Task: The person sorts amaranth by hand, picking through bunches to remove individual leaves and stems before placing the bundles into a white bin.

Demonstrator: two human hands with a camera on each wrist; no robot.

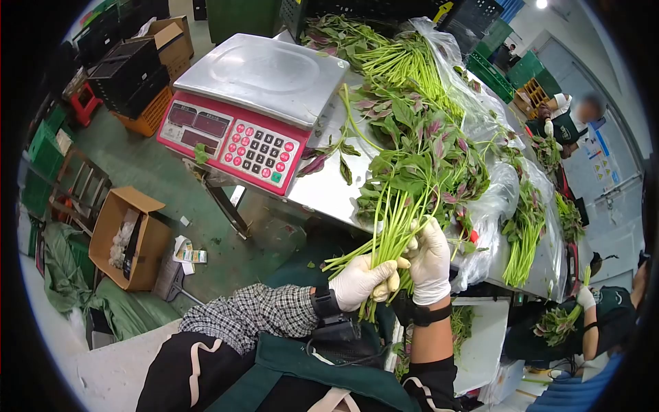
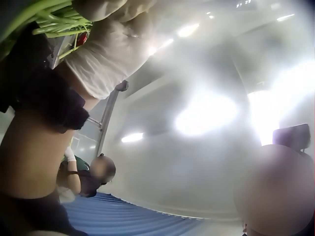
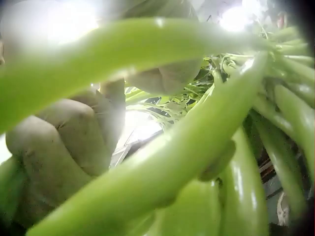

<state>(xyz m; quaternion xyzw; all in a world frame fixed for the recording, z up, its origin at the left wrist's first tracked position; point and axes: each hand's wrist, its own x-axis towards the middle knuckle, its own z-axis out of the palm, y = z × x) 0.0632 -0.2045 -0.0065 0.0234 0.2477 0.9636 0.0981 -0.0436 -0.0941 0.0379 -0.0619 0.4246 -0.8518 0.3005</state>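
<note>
A bunch of amaranth (image 1: 405, 213), with long pale-green stems and purple-marked leaves, is held in front of the body, leaves pointing away. My white-gloved left hand (image 1: 358, 281) grips the lower stems, thumb across them. On the other side my gloved right hand (image 1: 432, 266) holds the same stems with bent fingers. In the right wrist view, stems (image 3: 162, 157) fill the foreground beside gloved fingers (image 3: 54, 137). The left wrist view catches part of a white glove (image 2: 106, 59) and some stems (image 2: 54, 22) at its upper left.
A red-and-silver scale (image 1: 268, 75) stands at the table's left end. More amaranth (image 1: 405, 65) lies beyond on plastic film (image 1: 491, 220). A white bin (image 1: 484, 336) with greens is below right. Two other people (image 1: 563, 127) (image 1: 607, 316) work at the right. A cardboard box (image 1: 130, 237) sits on the floor.
</note>
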